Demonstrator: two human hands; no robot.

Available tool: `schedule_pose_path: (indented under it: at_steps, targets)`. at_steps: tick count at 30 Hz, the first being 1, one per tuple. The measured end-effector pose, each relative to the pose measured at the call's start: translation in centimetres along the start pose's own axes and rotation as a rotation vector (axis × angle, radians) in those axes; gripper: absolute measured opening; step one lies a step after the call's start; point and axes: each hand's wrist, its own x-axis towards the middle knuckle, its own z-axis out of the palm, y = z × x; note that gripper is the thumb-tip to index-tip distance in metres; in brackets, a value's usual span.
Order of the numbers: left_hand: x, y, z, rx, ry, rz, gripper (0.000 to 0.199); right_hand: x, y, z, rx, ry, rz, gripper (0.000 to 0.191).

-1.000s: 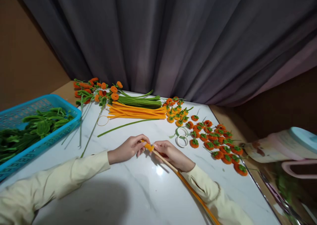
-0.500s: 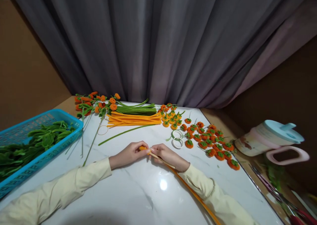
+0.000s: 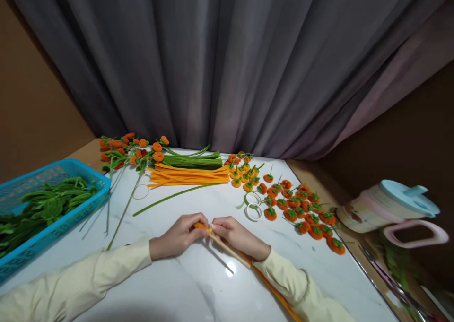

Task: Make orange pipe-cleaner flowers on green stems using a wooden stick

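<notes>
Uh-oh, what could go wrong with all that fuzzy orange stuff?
The orange piece pinched at the tip of the wooden stick might slip loose. The long orange strand beside the right sleeve could snag. And the orange flower heads near the table's right edge might roll off if bumped.
</notes>
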Motion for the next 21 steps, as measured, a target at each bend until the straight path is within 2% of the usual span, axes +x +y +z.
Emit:
schedule_pose_path:
  at_steps: [8,12,17,21]
  targets:
    - [0.2,-0.2,0.4,-0.17,-0.058,-0.07,0.027,0.3,1.0,0.3,-0.041,0.081,0.03,0.054]
    - [0.6,-0.5,0.6,-0.25,-0.079,-0.102,0.023,0.9,2.0,0.2,-0.093,0.097,0.06,0.061]
    - [0.5,-0.1,0.4,-0.164,-0.031,-0.118,0.015,1.6,3.5,-0.1,-0.24,0.118,-0.058,0.065]
    - [0.4,0.1,0.3,-0.17,0.004,-0.105,0.019,1.8,4.0,-0.1,-0.199,0.079,-0.039,0.063]
